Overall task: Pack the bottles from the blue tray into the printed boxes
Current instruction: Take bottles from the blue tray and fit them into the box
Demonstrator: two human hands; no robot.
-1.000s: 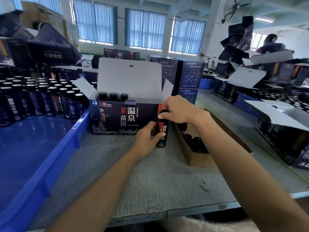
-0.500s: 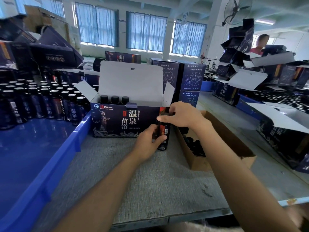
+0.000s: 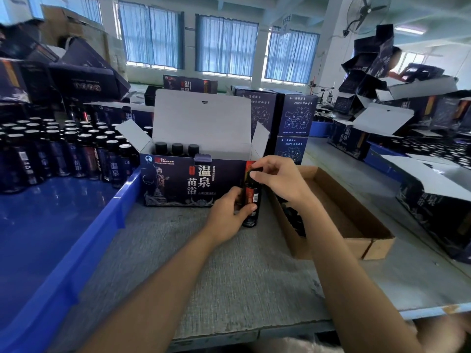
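A dark bottle with a red label stands upright on the grey table, just right of the open printed box. My left hand grips the bottle's body from the left. My right hand pinches its black cap from above. Three bottle caps show inside the box at its back left. The blue tray lies at the left, with several dark bottles standing in its far part.
A shallow brown cardboard box with dark items sits right of my hands. Closed printed boxes stand behind. More open printed boxes crowd the right side. Stacked boxes fill the far left. A person works at the far right.
Both hands stay on the bottle at the box's right end. My right hand's fingers have shifted slightly on the cap. The camera view has tilted a little.
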